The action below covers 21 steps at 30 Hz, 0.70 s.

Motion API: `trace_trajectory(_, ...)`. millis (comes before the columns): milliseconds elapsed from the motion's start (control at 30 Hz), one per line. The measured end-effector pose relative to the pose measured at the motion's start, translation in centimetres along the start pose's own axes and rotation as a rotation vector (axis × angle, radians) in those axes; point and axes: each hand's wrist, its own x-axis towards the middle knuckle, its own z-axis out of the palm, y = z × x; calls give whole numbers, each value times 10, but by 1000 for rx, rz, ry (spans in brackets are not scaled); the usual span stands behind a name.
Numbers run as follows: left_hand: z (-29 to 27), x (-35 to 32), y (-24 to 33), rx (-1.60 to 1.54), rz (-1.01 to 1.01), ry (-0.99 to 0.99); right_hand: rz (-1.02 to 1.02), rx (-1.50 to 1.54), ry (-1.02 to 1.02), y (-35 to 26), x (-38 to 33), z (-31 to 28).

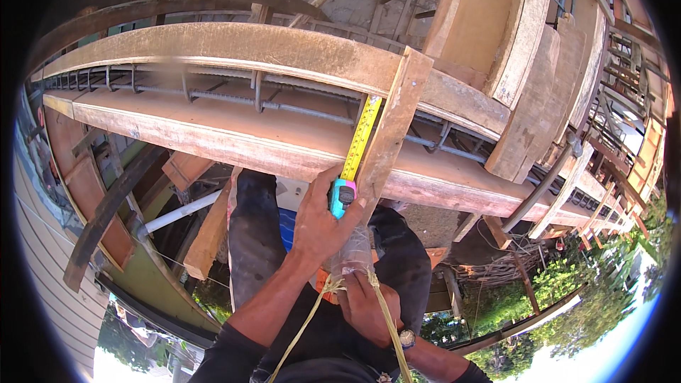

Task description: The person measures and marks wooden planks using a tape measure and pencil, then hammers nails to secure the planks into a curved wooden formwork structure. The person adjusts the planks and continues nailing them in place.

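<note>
My left hand [320, 218] is closed around a turquoise and black tape measure [342, 197]. Its yellow blade [362, 135] extends away from me over the trough between two long timber form boards, beside a short wooden plank [397, 113] laid across them. The blade's far end reaches the inner side of the far form board [234, 44]. Close to my body, my right hand [370, 312] has its fingers curled, below a clear plastic-wrapped object [352, 250]; what they grip is hidden. Yellow cords [386, 308] hang beside that hand.
Steel reinforcing bars [284, 107] run inside the trough, behind the near form board [191, 143]. Upright timber forms [489, 21] stand at the far right. Loose boards and props, including a dark curved board [113, 206], are at the left. Greenery [525, 312] shows far below.
</note>
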Motion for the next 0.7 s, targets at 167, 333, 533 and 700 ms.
trace_trajectory(167,0,0,1,11,-35,-8,-74,63,79,5,-7,-4)
trace_trajectory(333,2,-1,-1,98,61,59,-253,142,177,13,-9,-6)
trace_trajectory(533,3,-1,-2,64,40,73,-343,313,185,30,-32,-9)
trace_trajectory(700,0,-2,4,30,61,91,209,623,426,48,-53,-36)
